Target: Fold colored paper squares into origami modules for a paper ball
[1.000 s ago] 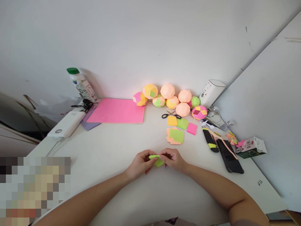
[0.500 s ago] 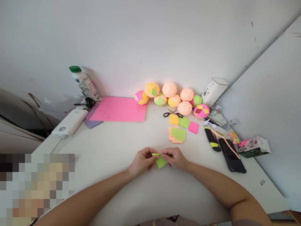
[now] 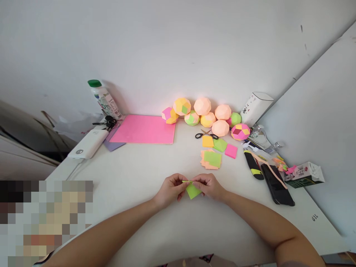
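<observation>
A small green sheet of paper (image 3: pixel 193 191) is held between my two hands near the middle of the table, its upper edge folded over. My left hand (image 3: pixel 172 189) pinches the left end of the fold with thumb and fingers. At the right end, my right hand (image 3: pixel 210 186) grips the same sheet, its thumb close to the left one. Just beyond the hands lies a loose stack of peach paper (image 3: pixel 204 163) with green sheets (image 3: pixel 213 158) on top. Orange (image 3: pixel 207 141), green (image 3: pixel 220 145) and pink (image 3: pixel 231 151) paper pads lie behind it, near black-handled scissors (image 3: pixel 206 134).
Several faceted paper balls (image 3: pixel 202 106) line the wall. A pink board (image 3: pixel 144 129) lies at the back left, near a bottle (image 3: pixel 107 102) and a white power bank (image 3: pixel 88 144). On the right are a utility knife (image 3: pixel 253 165), a phone (image 3: pixel 277 184) and a carton (image 3: pixel 306 175).
The whole view has shifted slightly, so things appear a little further right. Both hands keep their pinch on the green paper, whose folded edge looks flatter now.
</observation>
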Available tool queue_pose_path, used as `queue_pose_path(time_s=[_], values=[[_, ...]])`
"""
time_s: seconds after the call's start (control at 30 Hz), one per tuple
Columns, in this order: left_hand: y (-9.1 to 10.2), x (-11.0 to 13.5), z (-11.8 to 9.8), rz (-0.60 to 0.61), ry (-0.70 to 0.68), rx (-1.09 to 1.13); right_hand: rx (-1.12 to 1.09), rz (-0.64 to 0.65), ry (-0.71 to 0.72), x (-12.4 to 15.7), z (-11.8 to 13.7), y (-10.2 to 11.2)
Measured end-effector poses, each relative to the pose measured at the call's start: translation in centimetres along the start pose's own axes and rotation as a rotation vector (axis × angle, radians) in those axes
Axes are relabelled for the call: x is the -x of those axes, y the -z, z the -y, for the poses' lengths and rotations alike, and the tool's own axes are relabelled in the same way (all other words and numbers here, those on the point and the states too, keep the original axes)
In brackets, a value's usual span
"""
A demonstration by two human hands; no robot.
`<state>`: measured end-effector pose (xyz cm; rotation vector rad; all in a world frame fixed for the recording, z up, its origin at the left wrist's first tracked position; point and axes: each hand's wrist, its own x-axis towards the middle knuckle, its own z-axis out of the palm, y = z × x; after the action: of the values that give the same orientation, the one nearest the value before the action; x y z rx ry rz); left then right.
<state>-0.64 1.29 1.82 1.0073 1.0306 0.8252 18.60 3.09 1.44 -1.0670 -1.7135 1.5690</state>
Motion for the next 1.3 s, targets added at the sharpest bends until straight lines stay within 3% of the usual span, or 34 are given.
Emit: queue_pose_path(time_s=[0.6, 0.83, 1.0, 1.3], values=[[0.63, -0.07, -0.05, -0.035, -0.023, 0.266, -0.092, -0.052, -0.063, -0.14, -0.15, 0.07], [0.31, -0.02, 0.07, 0.017, -0.037, -0.036, -0.033, -0.01, -0.022, -0.12, 0.03, -0.13], [0.09, 0.12, -0.1, -0.016, -0.009, -0.074, 0.006, -0.002, -0.004, -0.07, 0.06, -0.3], [0.29, 0.34, 0.14, -0.089, -0.031, 0.165, -0.083, -0.022, -0.059, -0.21, 0.03, -0.02]])
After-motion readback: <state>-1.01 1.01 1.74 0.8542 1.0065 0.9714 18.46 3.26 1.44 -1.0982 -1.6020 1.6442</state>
